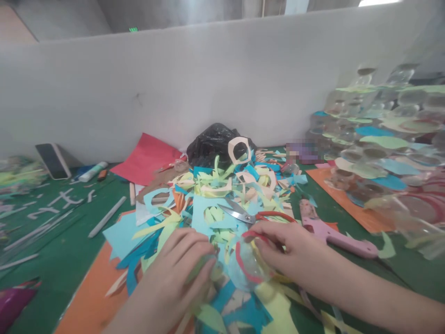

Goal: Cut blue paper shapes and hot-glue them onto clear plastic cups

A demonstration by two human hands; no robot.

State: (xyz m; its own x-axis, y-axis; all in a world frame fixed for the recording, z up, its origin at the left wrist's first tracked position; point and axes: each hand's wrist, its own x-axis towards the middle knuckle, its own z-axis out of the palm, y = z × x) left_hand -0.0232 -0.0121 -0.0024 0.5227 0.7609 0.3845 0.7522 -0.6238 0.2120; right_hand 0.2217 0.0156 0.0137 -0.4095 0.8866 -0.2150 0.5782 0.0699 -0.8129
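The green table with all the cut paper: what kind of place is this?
Probably a craft workbench: a heap of coloured paper scraps, red-handled steel scissors and a pink glue gun lie on the green table.

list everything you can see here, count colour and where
paper scraps: many, blue, yellow, cream, orange, heaped mid-table
scissors: one, red handles, on the heap by the right hand
clear cup: one, transparent with a red paper ring, between the two hands
glue gun: one, pink, right of the heap
black bag: one, black, behind the heap at the wall
red sheet: one, red, left of the bag
orange sheet: one, orange, under the stacked cups
stacked cups: many, clear with coloured paper discs, far right
phone: one, dark, leaning at far left
glue stick: one, white, beside the phone
table: one, green
left hand: one, on the scraps
right hand: one, fingers on the cup
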